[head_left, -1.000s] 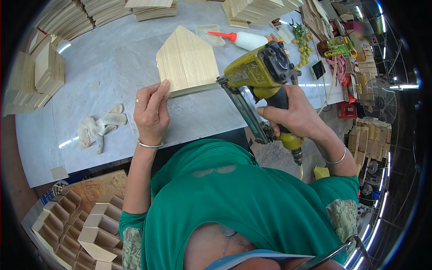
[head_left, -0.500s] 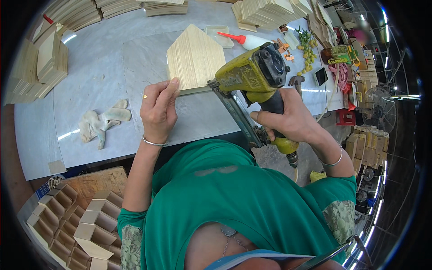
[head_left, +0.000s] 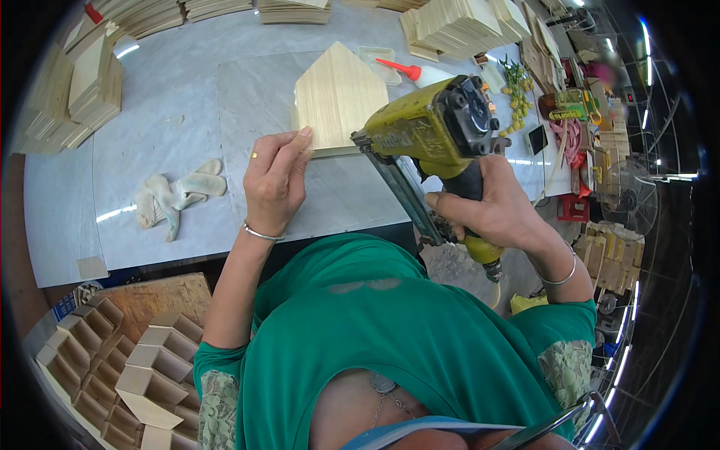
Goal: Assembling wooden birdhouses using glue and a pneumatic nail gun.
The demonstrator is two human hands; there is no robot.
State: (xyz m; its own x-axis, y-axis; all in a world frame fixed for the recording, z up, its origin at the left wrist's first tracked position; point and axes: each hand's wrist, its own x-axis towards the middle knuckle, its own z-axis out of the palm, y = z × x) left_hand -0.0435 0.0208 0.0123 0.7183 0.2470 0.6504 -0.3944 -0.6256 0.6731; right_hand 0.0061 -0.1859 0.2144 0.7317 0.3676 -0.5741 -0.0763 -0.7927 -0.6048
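A pale wooden board (head_left: 341,97) with a pointed far end lies on the grey tabletop in front of me. My left hand (head_left: 274,180) pinches its near left corner between thumb and fingers. In my right hand (head_left: 501,204) is a worn yellow nail gun (head_left: 416,124), gripped by its black handle. The gun's nose is at the board's near edge, right of my left hand; whether it touches the wood I cannot tell. An air hose hangs from the gun's lower end. Behind the gun, a white bottle with a red nozzle (head_left: 405,70) is partly hidden.
Crumpled white gloves (head_left: 184,196) lie to the left. Stacks of wooden panels (head_left: 457,28) line the table's far side and left side. A clear tray (head_left: 381,66) sits beyond the board. Fruit on stems (head_left: 519,94) and a phone (head_left: 537,140) are at right. Wooden boxes (head_left: 154,367) stand lower left.
The whole view has shifted slightly. The board, both hands and the nail gun appear a little farther right. The gun now covers more of the bottle. Both grips stay the same.
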